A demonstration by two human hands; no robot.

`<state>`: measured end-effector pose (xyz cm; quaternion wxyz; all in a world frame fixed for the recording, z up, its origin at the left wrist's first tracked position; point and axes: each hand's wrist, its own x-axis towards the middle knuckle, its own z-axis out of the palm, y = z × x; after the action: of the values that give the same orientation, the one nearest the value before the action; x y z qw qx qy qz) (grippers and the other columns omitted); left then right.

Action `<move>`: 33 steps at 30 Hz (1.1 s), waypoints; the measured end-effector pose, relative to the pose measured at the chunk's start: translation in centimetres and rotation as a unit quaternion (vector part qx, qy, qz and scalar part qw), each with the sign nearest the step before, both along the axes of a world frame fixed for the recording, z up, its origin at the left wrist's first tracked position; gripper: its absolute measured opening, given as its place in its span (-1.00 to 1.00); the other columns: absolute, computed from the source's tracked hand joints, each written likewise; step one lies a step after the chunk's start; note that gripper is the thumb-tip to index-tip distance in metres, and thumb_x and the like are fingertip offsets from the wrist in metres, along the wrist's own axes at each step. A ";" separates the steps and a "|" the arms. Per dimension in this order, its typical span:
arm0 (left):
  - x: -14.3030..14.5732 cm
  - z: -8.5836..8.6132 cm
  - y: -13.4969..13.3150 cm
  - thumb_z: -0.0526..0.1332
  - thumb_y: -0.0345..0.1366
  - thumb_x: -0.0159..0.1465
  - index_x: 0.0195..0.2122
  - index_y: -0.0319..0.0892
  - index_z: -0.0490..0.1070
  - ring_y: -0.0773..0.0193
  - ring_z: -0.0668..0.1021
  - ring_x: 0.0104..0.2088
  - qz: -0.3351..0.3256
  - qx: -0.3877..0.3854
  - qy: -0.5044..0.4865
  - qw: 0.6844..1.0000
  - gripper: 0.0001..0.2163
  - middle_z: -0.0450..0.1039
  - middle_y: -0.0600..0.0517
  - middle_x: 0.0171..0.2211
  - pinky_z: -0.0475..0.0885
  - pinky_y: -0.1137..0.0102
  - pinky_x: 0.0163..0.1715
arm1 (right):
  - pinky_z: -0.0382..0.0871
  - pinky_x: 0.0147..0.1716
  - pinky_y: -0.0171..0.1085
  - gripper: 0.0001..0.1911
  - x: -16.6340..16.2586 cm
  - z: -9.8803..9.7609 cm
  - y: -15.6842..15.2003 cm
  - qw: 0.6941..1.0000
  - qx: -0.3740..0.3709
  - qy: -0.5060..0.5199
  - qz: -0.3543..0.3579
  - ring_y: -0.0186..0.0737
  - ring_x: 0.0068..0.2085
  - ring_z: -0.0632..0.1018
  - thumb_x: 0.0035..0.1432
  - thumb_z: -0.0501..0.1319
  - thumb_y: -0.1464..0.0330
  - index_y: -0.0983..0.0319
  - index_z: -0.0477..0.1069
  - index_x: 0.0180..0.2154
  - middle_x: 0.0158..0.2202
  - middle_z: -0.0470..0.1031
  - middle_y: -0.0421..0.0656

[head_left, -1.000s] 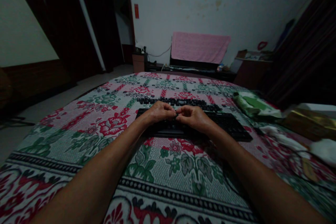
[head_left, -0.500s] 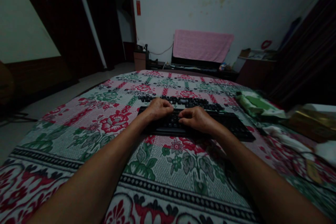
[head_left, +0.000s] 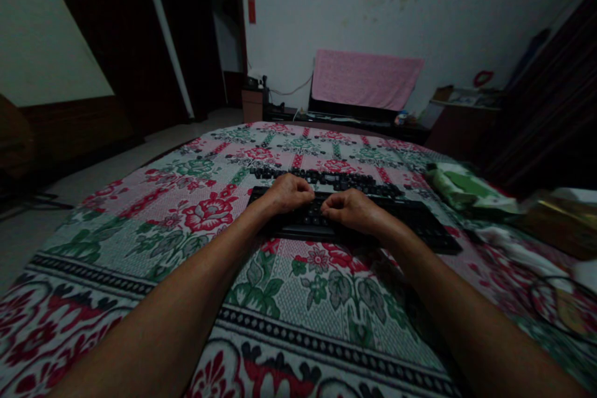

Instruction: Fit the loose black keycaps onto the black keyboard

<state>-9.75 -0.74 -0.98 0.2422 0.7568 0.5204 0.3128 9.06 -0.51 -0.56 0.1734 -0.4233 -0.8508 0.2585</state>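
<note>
A black keyboard [head_left: 422, 224] lies on a bed covered by a red, green and white flowered blanket [head_left: 200, 219]. Just behind it runs a row of loose black keycaps [head_left: 347, 180]. My left hand [head_left: 288, 192] rests on the left part of the keyboard with its fingers curled under. My right hand [head_left: 352, 209] sits beside it near the keyboard's middle, fingers also curled down onto the keys. A small gap separates the two hands. Whatever the fingertips pinch is hidden in the dim light.
A green and white packet [head_left: 461, 189] and a gold box [head_left: 555, 224] lie on the bed at the right, with a dark cable [head_left: 553, 295] nearer me. A pink towel [head_left: 366, 79] hangs over a low unit by the far wall. A dark doorway stands at the left.
My hands were touching fingertip to fingertip over the keyboard; they have drawn slightly apart and settled lower on the keys. The view has shifted a little.
</note>
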 end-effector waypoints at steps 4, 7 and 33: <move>0.0 0.3 -0.5 0.09 -0.19 0.00 -0.43 -0.22 0.49 0.42 0.37 -0.57 -0.066 -0.021 0.021 0.997 -0.74 0.41 0.09 -0.59 0.16 0.55 -0.62 | 0.11 -0.60 -0.43 -0.76 -0.1 0.1 -0.1 1.000 0.011 -0.008 0.000 -0.43 -0.58 0.30 -0.07 0.09 0.28 0.27 0.45 -0.45 -0.59 0.39 -0.25; 0.1 0.6 -0.7 0.13 -0.17 -0.01 -0.42 -0.20 0.50 0.42 0.37 -0.57 -0.085 -0.020 0.052 0.995 -0.74 0.41 0.10 -0.60 0.15 0.55 -0.62 | 0.13 -0.57 -0.42 -0.76 -0.2 0.1 -0.1 1.000 0.024 -0.014 0.002 -0.41 -0.56 0.32 -0.07 0.10 0.27 0.25 0.46 -0.43 -0.56 0.42 -0.24; 0.8 0.4 -0.6 0.13 -0.14 -0.05 -0.44 -0.15 0.50 0.39 0.39 -0.56 -0.025 -0.060 0.095 0.993 -0.74 0.41 0.12 -0.62 0.19 0.54 -0.61 | 0.05 -0.67 -0.43 -0.70 -0.6 0.2 -0.1 0.997 -0.022 -0.057 -0.051 -0.47 -0.65 0.21 -0.07 0.03 0.27 0.31 0.45 -0.50 -0.68 0.28 -0.25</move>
<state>-8.94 -1.31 -0.60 0.2449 0.7798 0.5397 0.2016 8.45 -0.62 -0.40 0.1282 -0.4842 -0.8305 0.2436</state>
